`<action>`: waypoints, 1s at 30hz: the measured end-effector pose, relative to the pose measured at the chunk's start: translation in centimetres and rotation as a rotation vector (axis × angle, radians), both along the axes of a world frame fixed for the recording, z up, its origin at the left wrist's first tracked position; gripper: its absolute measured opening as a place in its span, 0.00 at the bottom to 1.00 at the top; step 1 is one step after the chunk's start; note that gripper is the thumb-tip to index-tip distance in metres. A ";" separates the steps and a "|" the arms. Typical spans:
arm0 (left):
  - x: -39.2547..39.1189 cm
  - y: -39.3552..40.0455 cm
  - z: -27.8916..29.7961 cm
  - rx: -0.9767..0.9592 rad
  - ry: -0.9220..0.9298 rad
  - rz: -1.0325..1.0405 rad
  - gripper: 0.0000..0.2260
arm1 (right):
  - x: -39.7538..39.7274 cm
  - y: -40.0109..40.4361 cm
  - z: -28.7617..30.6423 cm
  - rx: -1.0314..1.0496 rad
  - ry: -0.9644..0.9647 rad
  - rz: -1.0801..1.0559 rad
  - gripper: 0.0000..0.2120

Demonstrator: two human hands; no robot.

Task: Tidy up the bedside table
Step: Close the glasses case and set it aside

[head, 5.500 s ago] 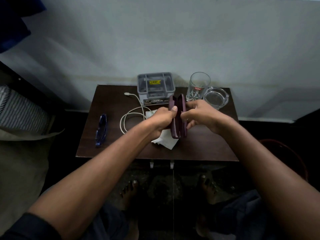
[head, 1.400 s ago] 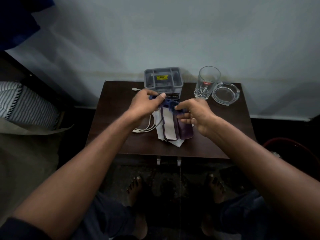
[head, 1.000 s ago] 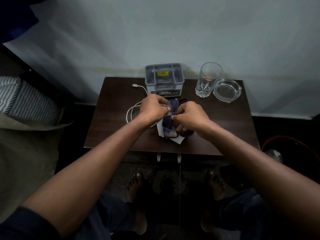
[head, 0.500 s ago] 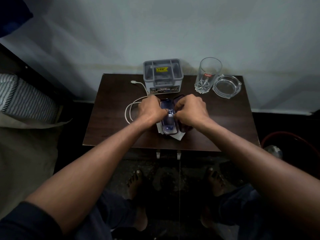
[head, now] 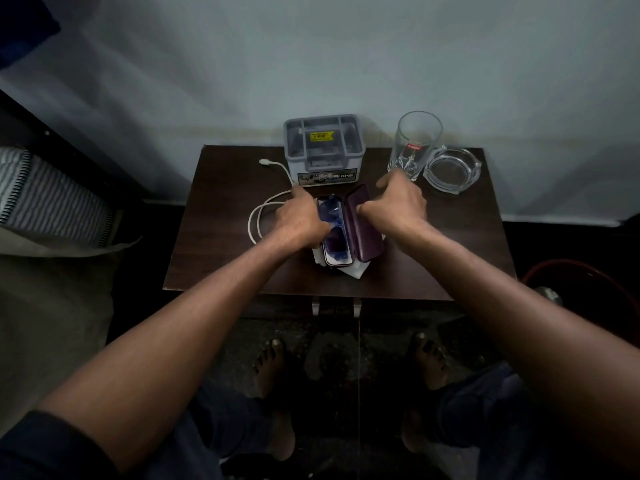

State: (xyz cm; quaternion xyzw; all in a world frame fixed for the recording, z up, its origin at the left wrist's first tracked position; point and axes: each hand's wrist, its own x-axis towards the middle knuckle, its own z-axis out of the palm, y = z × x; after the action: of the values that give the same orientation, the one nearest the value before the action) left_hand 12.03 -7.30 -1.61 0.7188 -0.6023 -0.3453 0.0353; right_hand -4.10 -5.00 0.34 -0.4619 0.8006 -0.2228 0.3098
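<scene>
A purple glasses case (head: pixel 365 233) lies open on white paper (head: pixel 355 270) in the middle of the dark bedside table (head: pixel 450 244). Blue glasses (head: pixel 331 214) lie folded in its left half. My left hand (head: pixel 299 220) holds the case's left side, thumb over the glasses. My right hand (head: pixel 400 202) holds the raised lid on the right, thumb on its inner face and fingers behind it.
A white charging cable (head: pixel 255 220) loops left of the case. A grey organiser box (head: pixel 323 150) stands at the back, with a drinking glass (head: pixel 415 143) and a glass ashtray (head: pixel 452 169) at the back right. A striped pillow (head: pixel 45 199) lies left, a red bin (head: pixel 588 282) right.
The blue glasses went from the table's left side into the open case. My hands, pressed together over them half a second ago, have parted; the right one moved onto the lid.
</scene>
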 end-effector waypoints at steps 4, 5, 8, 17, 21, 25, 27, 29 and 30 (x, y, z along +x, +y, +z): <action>0.1 0.0 -0.1 0.057 0.023 0.004 0.18 | 0.3 -0.3 0.0 -0.012 -0.102 -0.020 0.11; 0.1 0.1 0.0 0.064 0.032 -0.004 0.13 | 0.5 -0.3 -0.1 -0.007 -0.120 -0.020 0.08; 0.0 0.3 0.1 0.073 0.076 0.002 0.07 | 0.7 -0.2 -0.3 0.009 -0.154 -0.004 0.05; 0.0 -0.2 -0.3 0.144 0.302 0.051 0.08 | 1.1 0.0 -0.5 -0.044 -0.241 0.021 0.05; -0.2 0.0 1.3 0.109 0.382 0.065 0.07 | 0.5 -0.1 -0.3 -0.084 -0.273 0.030 0.10; -0.6 0.6 3.2 0.106 0.632 0.158 0.11 | 0.2 -0.1 -0.2 -0.107 -0.371 0.096 0.19; -0.5 0.4 3.4 0.107 0.723 0.165 0.15 | -0.1 -0.1 -0.2 -0.097 -0.408 0.163 0.28; -0.1 0.3 3.4 0.077 0.705 0.087 0.27 | -0.4 0.0 -0.1 -0.105 -0.346 0.258 0.34; 0.1 0.4 3.5 0.017 0.594 -0.014 0.31 | -0.5 0.0 0.0 -0.114 -0.285 0.309 0.35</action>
State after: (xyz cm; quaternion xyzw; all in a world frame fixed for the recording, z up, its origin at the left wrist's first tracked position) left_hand 12.10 -6.92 1.87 0.5824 -0.5676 -0.5457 0.2018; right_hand -4.63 -4.96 0.31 -0.5596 0.6545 -0.2809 0.4238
